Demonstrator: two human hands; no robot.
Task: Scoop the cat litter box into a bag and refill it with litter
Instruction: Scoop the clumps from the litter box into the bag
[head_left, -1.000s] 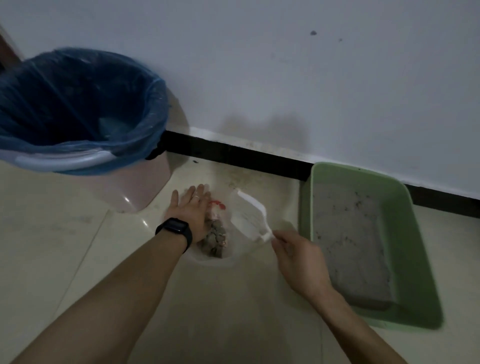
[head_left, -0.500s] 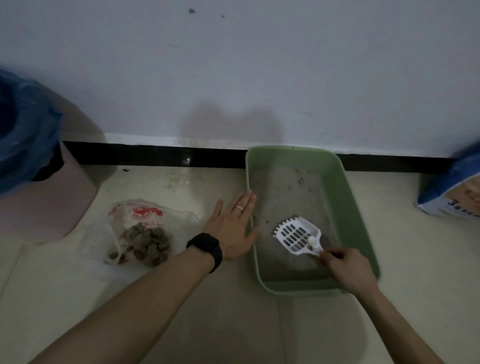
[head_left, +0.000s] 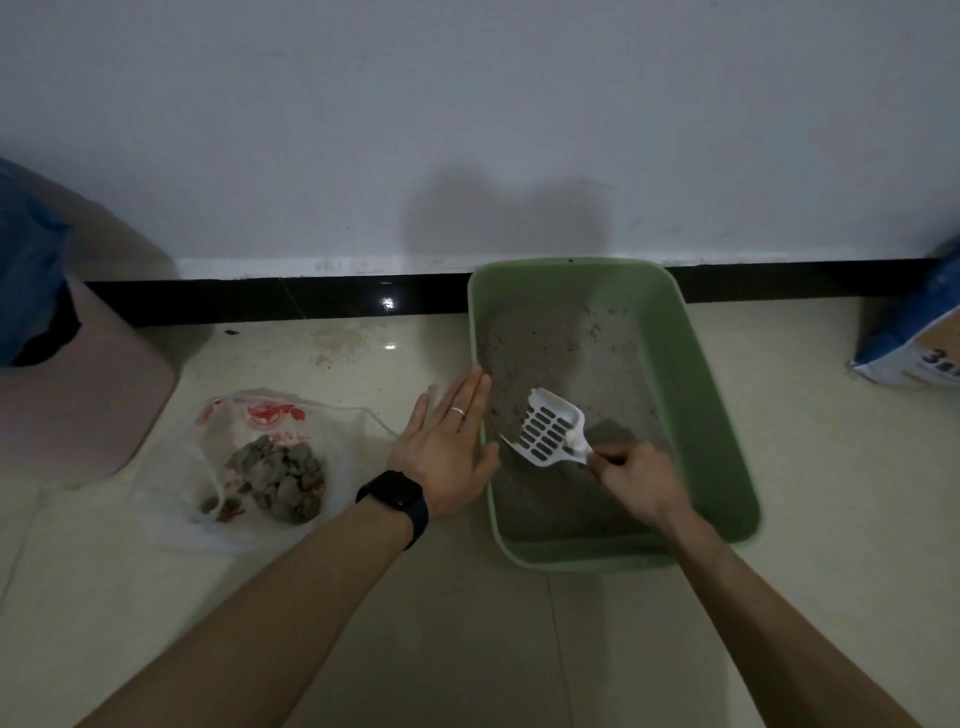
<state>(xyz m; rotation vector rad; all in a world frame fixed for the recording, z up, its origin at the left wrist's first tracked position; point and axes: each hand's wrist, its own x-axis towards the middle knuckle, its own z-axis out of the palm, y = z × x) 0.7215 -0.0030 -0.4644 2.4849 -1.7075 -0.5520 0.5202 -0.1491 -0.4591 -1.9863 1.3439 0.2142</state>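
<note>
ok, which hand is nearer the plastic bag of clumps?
Left. The left hand lies open at the litter box's left rim, just right of the plastic bag. The right hand is farther right, over the litter, holding the scoop.

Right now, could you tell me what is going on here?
A person is scooping a green litter box. The right hand grips a white slotted scoop over the grey litter; the left hand is open at the box's left rim. A clear bag on the floor to the left holds scooped clumps.
</note>
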